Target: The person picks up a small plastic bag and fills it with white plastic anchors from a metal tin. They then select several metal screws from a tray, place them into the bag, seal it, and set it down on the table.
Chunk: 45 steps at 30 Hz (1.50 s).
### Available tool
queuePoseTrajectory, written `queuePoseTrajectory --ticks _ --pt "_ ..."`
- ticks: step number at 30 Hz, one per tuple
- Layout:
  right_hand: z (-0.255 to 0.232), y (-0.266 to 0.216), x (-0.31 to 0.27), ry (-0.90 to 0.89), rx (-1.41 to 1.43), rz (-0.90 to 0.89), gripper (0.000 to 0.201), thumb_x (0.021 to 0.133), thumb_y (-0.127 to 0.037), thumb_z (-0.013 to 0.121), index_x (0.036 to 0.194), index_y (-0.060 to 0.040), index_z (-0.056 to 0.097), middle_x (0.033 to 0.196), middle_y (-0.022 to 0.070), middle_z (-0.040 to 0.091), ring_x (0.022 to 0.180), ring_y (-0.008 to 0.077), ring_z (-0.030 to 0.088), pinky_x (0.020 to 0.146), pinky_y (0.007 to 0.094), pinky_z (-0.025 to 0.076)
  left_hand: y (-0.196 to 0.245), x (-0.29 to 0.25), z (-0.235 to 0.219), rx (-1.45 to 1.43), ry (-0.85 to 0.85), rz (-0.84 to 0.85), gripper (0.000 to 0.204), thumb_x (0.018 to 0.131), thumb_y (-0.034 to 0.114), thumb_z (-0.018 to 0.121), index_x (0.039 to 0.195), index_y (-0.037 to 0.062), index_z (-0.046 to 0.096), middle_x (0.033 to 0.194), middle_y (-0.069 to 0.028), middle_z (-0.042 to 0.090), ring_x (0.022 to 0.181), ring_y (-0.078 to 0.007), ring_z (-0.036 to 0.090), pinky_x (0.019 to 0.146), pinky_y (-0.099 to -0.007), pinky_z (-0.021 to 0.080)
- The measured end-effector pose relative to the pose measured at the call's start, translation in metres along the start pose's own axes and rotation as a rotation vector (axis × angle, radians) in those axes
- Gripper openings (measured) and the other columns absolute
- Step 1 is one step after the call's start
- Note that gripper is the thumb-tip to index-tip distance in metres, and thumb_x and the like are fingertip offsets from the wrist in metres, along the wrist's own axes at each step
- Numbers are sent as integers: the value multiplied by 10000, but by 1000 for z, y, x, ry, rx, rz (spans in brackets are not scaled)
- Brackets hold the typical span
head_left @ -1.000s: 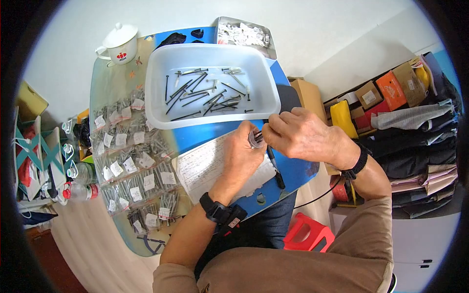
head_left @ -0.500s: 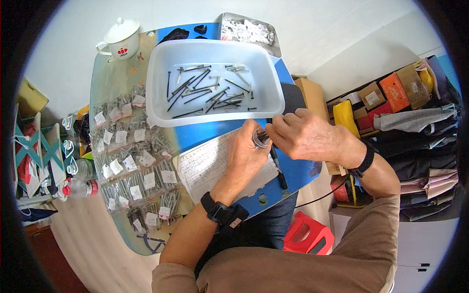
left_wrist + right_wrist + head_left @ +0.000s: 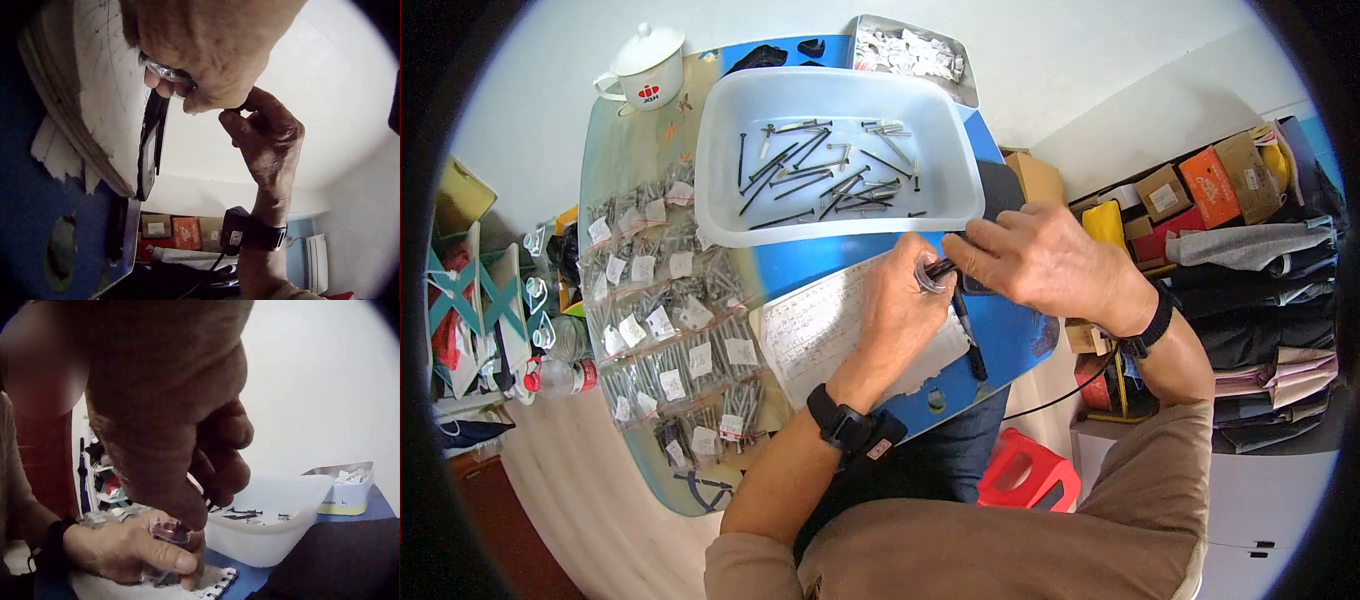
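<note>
Above a notepad (image 3: 815,325), my left hand (image 3: 903,302) grips a small clear plastic bag (image 3: 170,530) with its mouth turned up. Dark screws (image 3: 941,268) show at that mouth. My right hand (image 3: 1045,262) is right beside it, thumb and fingertips brought together on a thin dark screw (image 3: 212,506), most of it hidden by the fingers. In the left wrist view the bag's crinkled plastic (image 3: 167,71) shows under the left hand. Beyond both hands stands a white plastic tub (image 3: 710,190) with loose dark and pale screws (image 3: 805,185) on its bottom.
Rows of labelled bags of screws (image 3: 685,370) cover the table's left side. A black marker (image 3: 972,345) lies beside the notepad. At the back are a lidded mug (image 3: 648,70) and a tin of white pieces (image 3: 910,55). A red stool (image 3: 1025,475) stands below.
The right hand has shifted slightly at the bag's mouth, and more of the dark screws shows between the hands. The left hand keeps its hold. The head view has tilted a little.
</note>
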State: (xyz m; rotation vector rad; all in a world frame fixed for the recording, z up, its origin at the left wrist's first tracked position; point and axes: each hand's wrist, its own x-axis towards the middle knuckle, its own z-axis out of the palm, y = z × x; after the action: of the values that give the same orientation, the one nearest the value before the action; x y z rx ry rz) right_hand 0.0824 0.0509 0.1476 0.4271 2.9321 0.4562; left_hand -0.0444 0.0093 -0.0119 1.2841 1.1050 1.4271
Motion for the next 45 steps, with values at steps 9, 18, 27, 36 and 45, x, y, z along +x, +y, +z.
queuePoseTrajectory --ticks 9,18,27,36,45 --pt "25 -14 -13 121 959 551 310 810 -101 752 1094 -6 670 974 148 700 758 245 669 680 318 530 -3 -1 -1 9 -8 20 265 749 23 743 874 38 509 743 -138 611 667 -281 632 601 -362 487" --pt "42 -30 -14 126 1354 811 262 895 -55 671 1149 -5 632 847 53 672 736 79 556 646 253 481 -3 -1 0 -56 -21 -3 269 776 40 743 857 34 486 731 -129 608 661 -268 643 589 -365 495" --pt "59 -30 -21 208 1485 827 207 968 -104 583 1140 9 596 747 -4 548 692 65 480 594 232 429 0 0 -3 26 -31 3 247 775 39 739 870 33 511 732 -134 614 658 -270 642 582 -364 493" --pt "43 -34 -8 290 772 667 137 889 -57 586 1021 -37 557 730 202 616 717 390 641 605 451 488 -2 0 1 -17 -25 -4 226 782 -40 714 839 31 507 713 -24 553 655 -66 495 569 -250 431" --pt "44 -36 0 139 829 629 185 882 -104 599 1032 -40 511 755 197 639 752 419 639 631 483 491 -6 -1 6 -58 -28 19 230 777 -51 713 844 31 508 746 -18 573 688 -55 505 601 -245 440"
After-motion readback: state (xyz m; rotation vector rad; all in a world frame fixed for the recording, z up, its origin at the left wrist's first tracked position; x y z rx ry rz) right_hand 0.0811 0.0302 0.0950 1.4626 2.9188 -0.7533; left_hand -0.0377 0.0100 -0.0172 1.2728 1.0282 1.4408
